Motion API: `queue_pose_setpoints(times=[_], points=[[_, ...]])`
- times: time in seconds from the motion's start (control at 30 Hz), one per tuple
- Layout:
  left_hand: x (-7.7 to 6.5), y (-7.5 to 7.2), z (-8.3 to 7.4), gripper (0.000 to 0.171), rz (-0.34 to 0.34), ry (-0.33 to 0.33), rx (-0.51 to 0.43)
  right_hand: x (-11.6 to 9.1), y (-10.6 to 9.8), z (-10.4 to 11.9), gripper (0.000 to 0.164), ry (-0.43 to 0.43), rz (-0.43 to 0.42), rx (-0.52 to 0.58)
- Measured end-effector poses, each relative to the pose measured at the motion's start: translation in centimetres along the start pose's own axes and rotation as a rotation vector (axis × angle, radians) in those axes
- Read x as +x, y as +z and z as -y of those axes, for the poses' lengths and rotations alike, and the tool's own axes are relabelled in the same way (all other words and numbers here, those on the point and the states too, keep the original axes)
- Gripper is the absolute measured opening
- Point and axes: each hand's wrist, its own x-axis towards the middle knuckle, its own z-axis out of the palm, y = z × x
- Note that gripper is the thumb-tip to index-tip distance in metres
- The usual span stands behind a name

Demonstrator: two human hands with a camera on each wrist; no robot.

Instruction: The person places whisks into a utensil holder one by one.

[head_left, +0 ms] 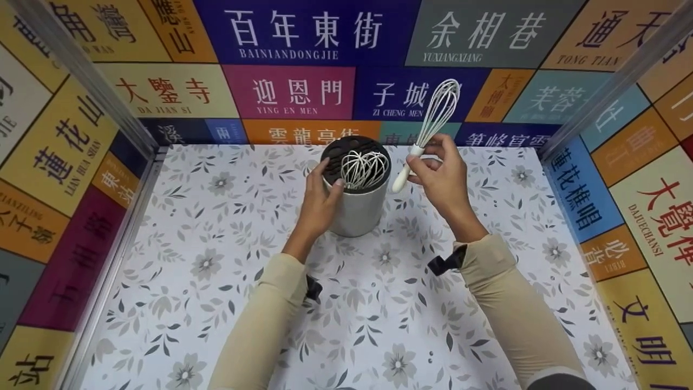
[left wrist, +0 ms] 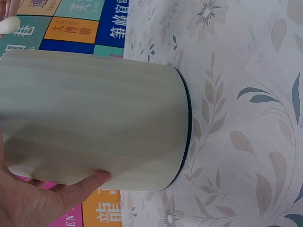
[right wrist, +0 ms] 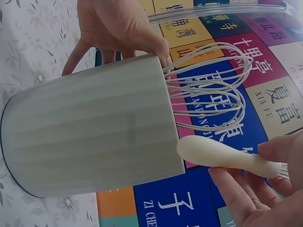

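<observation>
A whisk [head_left: 437, 114] with a cream handle and white wires is pinched in my right hand [head_left: 446, 176], its wire head pointing up. In the right wrist view, the handle end [right wrist: 203, 150] is beside the rim of a pale grey utensil holder [right wrist: 94, 135]. My left hand [head_left: 319, 195] grips the upper left side of that holder [head_left: 354, 214], which stands upright. Wire whisk heads [head_left: 365, 168] stick out of its dark slotted top [head_left: 346, 146]; their handles are hidden inside.
White cloth with grey flowers [head_left: 211, 265] covers the table. Panels with colourful printed signs [head_left: 289, 92] rise at the back and both sides. Clear edge strips [head_left: 108, 81] run along the corners.
</observation>
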Motion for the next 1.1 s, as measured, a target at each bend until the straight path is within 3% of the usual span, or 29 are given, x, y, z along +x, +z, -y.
queue_pose_setpoints(times=[0.23,0.4,0.77,1.1], points=[[0.0,0.0,-0.1,0.061,-0.001,0.001,-0.009,0.8,0.9,0.4,0.046,-0.041,-0.038,0.052],[0.0,0.0,-0.1,0.061,0.001,-0.008,-0.012,1.2,1.7,0.2,0.041,-0.067,-0.016,0.096],[0.0,0.0,-0.1,0.062,0.001,0.025,0.001,1.0,2.7,-1.2,0.042,-0.051,0.092,-0.005],[0.1,0.1,0.1,0.061,-0.012,0.015,-0.007,0.9,2.9,-1.4,0.038,-0.009,0.093,-0.038]])
